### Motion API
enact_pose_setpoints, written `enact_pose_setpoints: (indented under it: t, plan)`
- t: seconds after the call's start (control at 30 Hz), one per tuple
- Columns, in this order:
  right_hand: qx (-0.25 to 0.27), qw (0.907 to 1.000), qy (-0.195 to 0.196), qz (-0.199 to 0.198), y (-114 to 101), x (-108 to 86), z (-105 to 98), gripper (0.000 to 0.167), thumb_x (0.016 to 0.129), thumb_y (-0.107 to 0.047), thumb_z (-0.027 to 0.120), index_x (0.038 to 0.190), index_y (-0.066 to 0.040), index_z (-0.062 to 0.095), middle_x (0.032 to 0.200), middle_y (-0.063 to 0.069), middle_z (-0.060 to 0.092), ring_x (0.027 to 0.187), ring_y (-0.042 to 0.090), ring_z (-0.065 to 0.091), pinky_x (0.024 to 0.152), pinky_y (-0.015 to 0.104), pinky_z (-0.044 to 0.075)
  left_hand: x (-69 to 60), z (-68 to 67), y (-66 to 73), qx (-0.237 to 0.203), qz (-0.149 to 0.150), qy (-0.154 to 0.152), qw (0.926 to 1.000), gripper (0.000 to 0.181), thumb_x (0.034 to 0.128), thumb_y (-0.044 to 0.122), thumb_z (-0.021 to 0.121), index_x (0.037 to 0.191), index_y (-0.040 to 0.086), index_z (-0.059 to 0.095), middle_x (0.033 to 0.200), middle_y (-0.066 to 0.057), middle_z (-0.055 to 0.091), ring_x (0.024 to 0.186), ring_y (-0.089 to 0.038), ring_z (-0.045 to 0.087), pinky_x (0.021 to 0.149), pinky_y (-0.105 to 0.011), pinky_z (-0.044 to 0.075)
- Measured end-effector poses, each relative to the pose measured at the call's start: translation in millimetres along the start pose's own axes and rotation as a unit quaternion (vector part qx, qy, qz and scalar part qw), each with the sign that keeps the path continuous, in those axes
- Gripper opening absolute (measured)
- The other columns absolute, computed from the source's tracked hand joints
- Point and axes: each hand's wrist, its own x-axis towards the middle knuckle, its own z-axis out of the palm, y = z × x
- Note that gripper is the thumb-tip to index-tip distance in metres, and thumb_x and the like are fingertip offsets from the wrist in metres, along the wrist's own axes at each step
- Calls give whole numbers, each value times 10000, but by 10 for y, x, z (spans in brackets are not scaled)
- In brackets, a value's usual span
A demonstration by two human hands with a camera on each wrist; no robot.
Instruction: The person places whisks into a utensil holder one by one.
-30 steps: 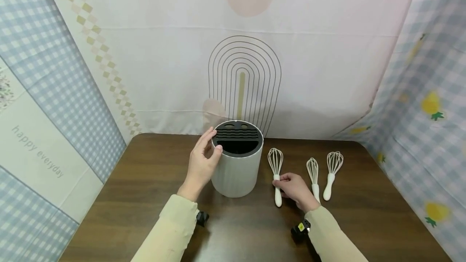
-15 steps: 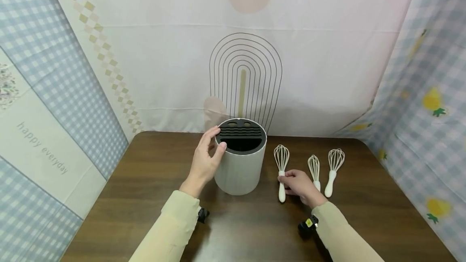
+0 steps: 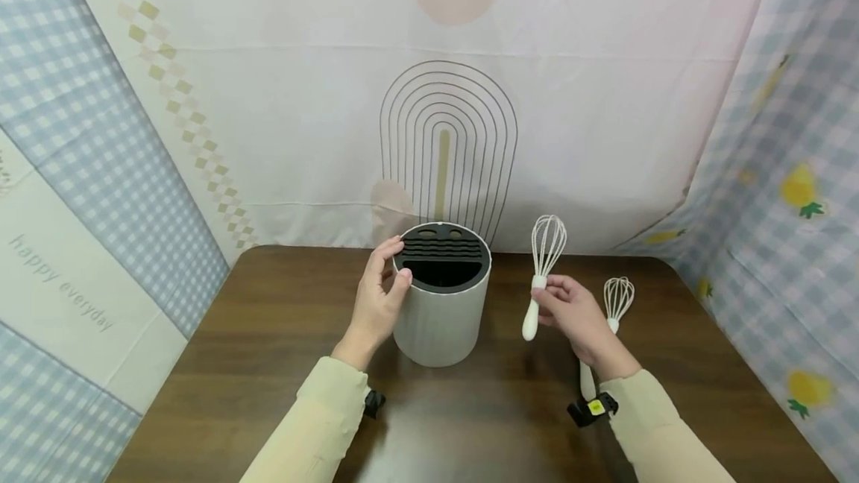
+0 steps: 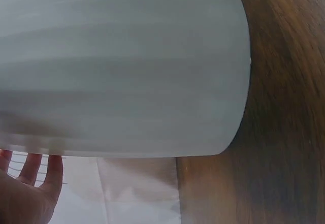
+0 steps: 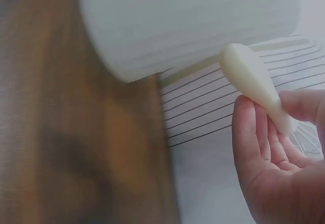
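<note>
A white round utensil holder (image 3: 439,326) with a slotted black top (image 3: 443,246) stands on the table. My left hand (image 3: 377,300) holds its left side near the rim, thumb in front and fingers farther back; those fingertips (image 4: 54,168) touch the wall in the left wrist view. My right hand (image 3: 577,315) pinches a small white whisk (image 3: 539,282) by the upper handle, wires up, raised off the table to the right of the holder. In the right wrist view its handle (image 5: 249,76) lies between thumb and fingers.
Another whisk (image 3: 617,298) lies farther right, partly covered by my right hand. Below my wrist shows the handle (image 3: 587,380) of a third whisk, mostly hidden. Patterned cloth (image 3: 322,133) hangs behind the wooden table (image 3: 288,319).
My right hand has lifted the whisk from the table, slightly rightward, and now covers much of the other whisks. My left hand stays on the utensil holder.
</note>
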Motion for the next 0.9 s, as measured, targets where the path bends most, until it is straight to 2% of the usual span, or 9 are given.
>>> enact_pose_setpoints:
  t: [0.23, 0.47, 0.7, 0.9]
  plan:
    - [364, 9964, -14, -759, -401, -91, 16, 464, 942, -221, 628, 1280, 27, 431, 1072, 71, 613, 898, 154, 638, 772, 320, 551, -40, -18, 1, -113, -192, 56, 9997, 444, 900, 97, 545, 1303, -80, 486, 1423, -233, 438, 1281, -341, 441, 960, -533, 413]
    - [1071, 9817, 18, -1572, -721, -144, 140, 376, 945, -164, 616, 1244, -8, 452, 1107, 110, 601, 925, 192, 632, 772, 337, 554, -18, 5, 4, -138, -192, 41, 9997, 440, 902, 94, 547, 1304, -74, 486, 1427, -225, 440, 1261, -336, 466, 972, -532, 410]
    - [1680, 9618, 190, -2151, -872, -160, 401, 444, 944, -63, 592, 1328, -9, 377, 1134, 130, 616, 985, 194, 638, 772, 354, 554, -13, 16, -2, -193, -268, 50, 9994, 427, 902, 88, 546, 1293, -74, 490, 1425, -218, 447, 1234, -323, 494, 969, -515, 417]
    - [2074, 9500, 452, -2291, -903, -136, 598, 421, 930, -13, 593, 1308, -64, 414, 1137, 164, 598, 955, 231, 642, 764, 397, 556, 0, 22, -9, -198, -298, 5, 9994, 428, 912, 102, 544, 1295, -81, 486, 1426, -220, 445, 1225, -341, 500, 969, -519, 414]
